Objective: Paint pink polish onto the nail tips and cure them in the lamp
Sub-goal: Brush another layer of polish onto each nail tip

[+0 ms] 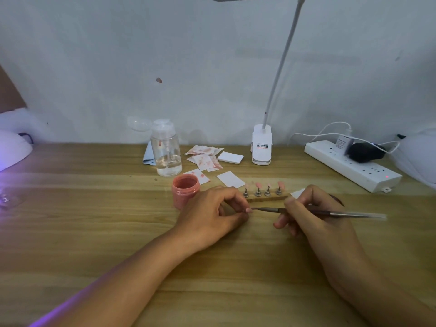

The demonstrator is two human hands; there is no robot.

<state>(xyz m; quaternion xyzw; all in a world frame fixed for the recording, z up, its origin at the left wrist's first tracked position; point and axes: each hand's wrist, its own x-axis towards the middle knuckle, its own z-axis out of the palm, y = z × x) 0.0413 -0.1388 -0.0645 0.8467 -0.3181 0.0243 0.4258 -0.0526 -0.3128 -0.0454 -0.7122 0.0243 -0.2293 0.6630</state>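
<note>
Two containers stand on the wooden surface point(94, 232). The open pink polish jar point(186, 190) has no lid on, its inside is coated pink, and it sits just left of the left hand point(212, 218). Behind the jar, a clear pump bottle point(166, 154) holds a low level of clear liquid and has its cap flipped open.

Four nail tips point(258, 185) sit on metal pegs in a wooden holder strip point(265, 197), just behind and between the two hands. At least three look pink; the finish is too small to judge.

The left hand's fingers are curled, pinching one small pink nail tip point(249, 210) between thumb and fingertips, and most of the tip is hidden. The right hand point(313, 223) grips a thin brush point(330, 212) like a pen. The handle points right, and the bristle end meets the held tip.

Pink-stained wipes point(205, 156) lie scattered right of the bottle. A clean white pad stack point(230, 158) sits beside them, and one clean square point(230, 179) lies nearer the holder.

A curing lamp point(11, 149) sits at the far left edge, well apart from the tips, with purple glow spilling on the surface. A clip desk lamp base point(261, 147) stands by the wall. A white power strip point(351, 168) with plugs in it lies at the right, with a white domed unit point(417, 156) at the right edge.
</note>
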